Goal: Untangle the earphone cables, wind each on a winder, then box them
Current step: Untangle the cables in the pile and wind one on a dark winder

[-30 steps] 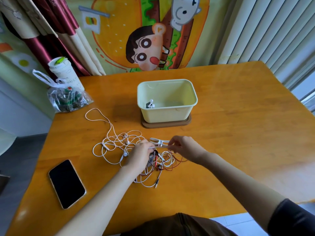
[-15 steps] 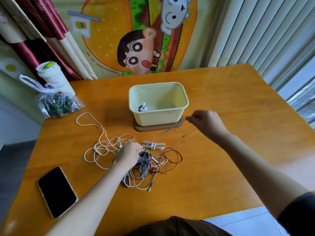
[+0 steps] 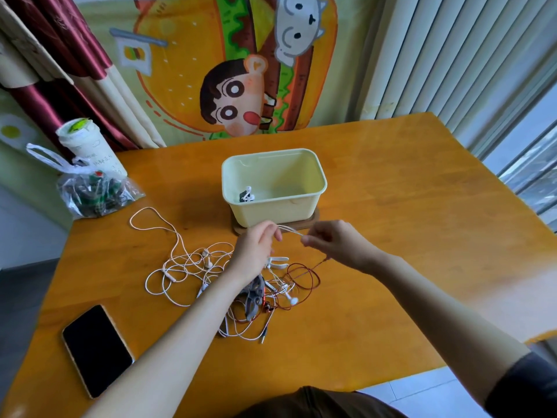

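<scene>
A tangle of white earphone cables (image 3: 187, 267) lies on the wooden table (image 3: 422, 236), mixed with a dark red cable (image 3: 304, 277). A white winder (image 3: 277, 262) and a grey winder (image 3: 254, 300) sit in the tangle. My left hand (image 3: 256, 248) and my right hand (image 3: 337, 244) are raised in front of the pale yellow box (image 3: 301, 206), each pinching one end of a short stretch of white cable (image 3: 291, 230) between them. A red strand trails down from my right hand. One wound earphone (image 3: 246, 196) lies inside the box.
A black phone (image 3: 96, 349) lies at the near left of the table. A plastic bag (image 3: 93, 191) and a white cup (image 3: 87, 146) stand at the far left corner. The box rests on a brown wooden lid (image 3: 315, 217).
My left hand has lifted off the tangle toward the box. My right hand has come back left from its outstretched pull, and both now hold the white cable close together.
</scene>
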`<state>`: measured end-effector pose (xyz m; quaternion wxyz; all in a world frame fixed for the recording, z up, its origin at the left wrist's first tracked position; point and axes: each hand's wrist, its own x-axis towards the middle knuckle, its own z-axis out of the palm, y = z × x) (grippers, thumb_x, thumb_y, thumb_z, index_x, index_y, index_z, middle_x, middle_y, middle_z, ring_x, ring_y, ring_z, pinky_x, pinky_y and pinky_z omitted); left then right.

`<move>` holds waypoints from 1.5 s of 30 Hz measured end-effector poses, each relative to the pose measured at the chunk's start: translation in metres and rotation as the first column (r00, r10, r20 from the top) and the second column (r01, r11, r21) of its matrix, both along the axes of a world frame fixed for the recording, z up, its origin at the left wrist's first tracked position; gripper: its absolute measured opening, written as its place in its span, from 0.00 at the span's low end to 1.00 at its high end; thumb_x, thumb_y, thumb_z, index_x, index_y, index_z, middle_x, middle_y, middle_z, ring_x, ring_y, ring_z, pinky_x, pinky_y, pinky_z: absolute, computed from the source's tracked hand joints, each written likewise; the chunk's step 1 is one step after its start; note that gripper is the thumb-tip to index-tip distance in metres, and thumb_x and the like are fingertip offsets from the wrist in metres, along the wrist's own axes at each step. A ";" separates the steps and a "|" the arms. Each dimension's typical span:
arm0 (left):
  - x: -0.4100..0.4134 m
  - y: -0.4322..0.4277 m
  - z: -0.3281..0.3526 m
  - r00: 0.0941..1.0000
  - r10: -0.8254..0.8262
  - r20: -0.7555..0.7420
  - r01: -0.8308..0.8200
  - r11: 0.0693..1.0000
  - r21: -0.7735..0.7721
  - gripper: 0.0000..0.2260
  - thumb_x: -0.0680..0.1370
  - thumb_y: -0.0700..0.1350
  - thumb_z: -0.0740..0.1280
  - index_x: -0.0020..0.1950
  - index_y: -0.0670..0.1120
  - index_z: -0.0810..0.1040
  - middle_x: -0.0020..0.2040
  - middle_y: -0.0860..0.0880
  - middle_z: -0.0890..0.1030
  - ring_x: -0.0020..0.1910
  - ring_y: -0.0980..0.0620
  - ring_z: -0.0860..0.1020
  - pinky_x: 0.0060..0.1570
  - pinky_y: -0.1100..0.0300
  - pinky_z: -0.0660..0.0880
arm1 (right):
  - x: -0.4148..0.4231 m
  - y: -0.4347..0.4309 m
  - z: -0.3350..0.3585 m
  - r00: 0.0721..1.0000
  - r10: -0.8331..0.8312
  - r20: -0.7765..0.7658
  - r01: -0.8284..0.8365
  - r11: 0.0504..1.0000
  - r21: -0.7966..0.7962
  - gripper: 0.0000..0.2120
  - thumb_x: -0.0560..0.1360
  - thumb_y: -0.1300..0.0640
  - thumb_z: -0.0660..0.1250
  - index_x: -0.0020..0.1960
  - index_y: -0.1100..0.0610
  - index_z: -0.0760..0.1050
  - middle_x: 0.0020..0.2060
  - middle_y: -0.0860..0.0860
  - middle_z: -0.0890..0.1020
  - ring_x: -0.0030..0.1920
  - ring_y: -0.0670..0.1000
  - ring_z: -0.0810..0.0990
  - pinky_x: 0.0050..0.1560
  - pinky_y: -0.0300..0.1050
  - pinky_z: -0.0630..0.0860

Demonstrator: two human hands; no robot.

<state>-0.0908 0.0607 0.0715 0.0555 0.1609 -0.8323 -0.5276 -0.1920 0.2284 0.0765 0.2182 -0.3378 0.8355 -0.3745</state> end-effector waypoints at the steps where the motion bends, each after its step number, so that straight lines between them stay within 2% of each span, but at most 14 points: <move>1: -0.001 -0.003 -0.003 1.000 0.019 0.018 -0.019 1.000 -0.017 0.15 0.84 0.43 0.53 0.40 0.45 0.72 0.29 0.53 0.67 0.31 0.53 0.72 0.43 0.60 0.75 | -0.001 0.006 -0.008 0.998 -0.010 0.063 0.009 1.000 0.022 0.11 0.75 0.51 0.67 0.36 0.52 0.75 0.28 0.46 0.74 0.29 0.43 0.73 0.36 0.46 0.76; 4: -0.002 -0.005 -0.008 0.997 0.059 0.052 -0.055 0.996 -0.070 0.16 0.84 0.42 0.51 0.38 0.46 0.69 0.31 0.52 0.68 0.32 0.51 0.73 0.30 0.71 0.66 | 0.000 0.022 -0.028 0.977 -0.054 0.207 0.048 0.998 0.032 0.12 0.77 0.51 0.65 0.38 0.56 0.77 0.31 0.50 0.78 0.34 0.46 0.76 0.41 0.44 0.75; 7: -0.004 -0.010 -0.011 0.991 0.131 0.040 -0.128 0.989 -0.071 0.16 0.83 0.41 0.51 0.36 0.47 0.67 0.31 0.50 0.66 0.30 0.51 0.67 0.28 0.66 0.63 | 0.007 0.031 -0.038 0.885 -0.096 0.455 0.116 0.993 -0.017 0.12 0.78 0.53 0.62 0.39 0.58 0.75 0.32 0.51 0.77 0.36 0.48 0.77 0.46 0.43 0.77; 9: -0.005 -0.012 -0.011 0.990 0.139 0.036 -0.136 0.988 -0.077 0.16 0.83 0.40 0.51 0.36 0.46 0.68 0.30 0.51 0.65 0.30 0.52 0.64 0.30 0.61 0.60 | 0.007 0.034 -0.038 0.872 -0.123 0.473 0.140 0.990 -0.001 0.12 0.78 0.53 0.63 0.39 0.58 0.75 0.28 0.48 0.70 0.30 0.44 0.71 0.35 0.40 0.76; 12: -0.006 -0.014 -0.011 0.991 0.129 0.041 -0.125 0.988 -0.094 0.16 0.83 0.40 0.52 0.37 0.46 0.69 0.29 0.51 0.64 0.28 0.54 0.61 0.28 0.61 0.57 | -0.014 0.035 -0.022 0.971 -0.227 0.077 0.220 0.971 0.092 0.11 0.74 0.47 0.67 0.37 0.51 0.76 0.24 0.44 0.66 0.25 0.43 0.63 0.29 0.39 0.62; 15: -0.005 -0.013 -0.013 0.990 0.127 0.066 -0.119 0.987 -0.109 0.15 0.84 0.41 0.52 0.39 0.45 0.70 0.29 0.52 0.64 0.27 0.56 0.62 0.26 0.63 0.57 | -0.037 0.031 0.020 0.915 -0.306 -0.262 0.342 0.934 0.104 0.09 0.71 0.44 0.70 0.37 0.47 0.75 0.25 0.45 0.70 0.27 0.44 0.66 0.29 0.41 0.63; 20: -0.009 -0.013 -0.012 0.983 0.172 0.064 -0.161 0.975 -0.156 0.16 0.84 0.42 0.52 0.38 0.46 0.69 0.32 0.51 0.68 0.31 0.56 0.66 0.30 0.60 0.61 | -0.043 0.018 0.073 0.826 -0.257 -0.501 0.281 0.959 -0.028 0.10 0.70 0.43 0.72 0.38 0.47 0.74 0.27 0.42 0.70 0.28 0.43 0.68 0.29 0.38 0.64; 23: -0.009 -0.024 -0.014 0.953 0.296 0.069 -0.286 0.949 -0.133 0.15 0.83 0.41 0.52 0.39 0.45 0.70 0.34 0.50 0.70 0.33 0.53 0.68 0.33 0.58 0.62 | -0.039 0.021 0.053 0.890 -0.223 -0.398 0.229 0.973 -0.034 0.10 0.70 0.46 0.72 0.37 0.50 0.75 0.25 0.44 0.69 0.27 0.44 0.66 0.29 0.35 0.62; 27: -0.004 -0.052 -0.022 0.828 0.539 0.151 -0.541 0.840 -0.036 0.12 0.82 0.41 0.52 0.43 0.44 0.72 0.38 0.47 0.72 0.41 0.46 0.71 0.42 0.55 0.67 | -0.036 0.052 -0.008 0.981 -0.160 -0.105 0.183 0.948 0.259 0.10 0.74 0.50 0.69 0.38 0.54 0.76 0.28 0.46 0.74 0.32 0.48 0.72 0.30 0.34 0.65; 30: 0.004 -0.059 -0.027 0.784 0.572 0.241 -0.601 0.797 0.062 0.12 0.83 0.43 0.52 0.47 0.42 0.73 0.38 0.47 0.71 0.38 0.49 0.70 0.37 0.58 0.68 | -0.034 0.074 -0.033 0.959 -0.270 0.087 0.243 0.941 0.237 0.10 0.78 0.53 0.64 0.39 0.54 0.78 0.32 0.49 0.79 0.37 0.51 0.77 0.38 0.41 0.73; 33: 0.006 -0.041 -0.020 0.900 0.344 0.268 -0.419 0.852 0.313 0.13 0.84 0.45 0.53 0.47 0.41 0.72 0.33 0.50 0.65 0.30 0.54 0.62 0.31 0.63 0.62 | -0.028 0.066 -0.024 0.918 -0.387 0.085 0.386 0.922 0.026 0.11 0.78 0.55 0.64 0.39 0.55 0.78 0.27 0.48 0.73 0.29 0.45 0.72 0.36 0.41 0.77; 36: -0.003 -0.009 -0.003 0.981 0.080 0.177 -0.149 0.894 0.422 0.13 0.83 0.45 0.53 0.50 0.41 0.75 0.30 0.52 0.62 0.28 0.56 0.61 0.34 0.63 0.64 | -0.015 0.038 0.001 0.949 -0.300 -0.099 0.298 0.954 -0.039 0.09 0.77 0.52 0.66 0.40 0.52 0.80 0.22 0.45 0.67 0.24 0.45 0.64 0.26 0.35 0.61; 40: -0.015 0.030 0.011 0.989 -0.121 0.086 0.088 0.946 0.311 0.12 0.83 0.46 0.55 0.50 0.56 0.77 0.25 0.58 0.64 0.29 0.57 0.62 0.40 0.60 0.66 | 0.007 0.011 0.018 0.977 -0.103 -0.189 0.102 0.995 -0.014 0.06 0.75 0.51 0.68 0.44 0.50 0.83 0.24 0.43 0.72 0.28 0.42 0.70 0.30 0.37 0.63; 45: -0.016 0.026 0.003 0.964 -0.224 0.144 0.211 0.972 0.099 0.15 0.83 0.47 0.56 0.37 0.49 0.73 0.27 0.53 0.59 0.27 0.54 0.59 0.31 0.57 0.57 | 0.006 0.022 0.018 0.988 -0.099 -0.115 0.097 0.995 -0.020 0.07 0.75 0.53 0.69 0.39 0.52 0.80 0.22 0.36 0.73 0.28 0.40 0.70 0.31 0.33 0.65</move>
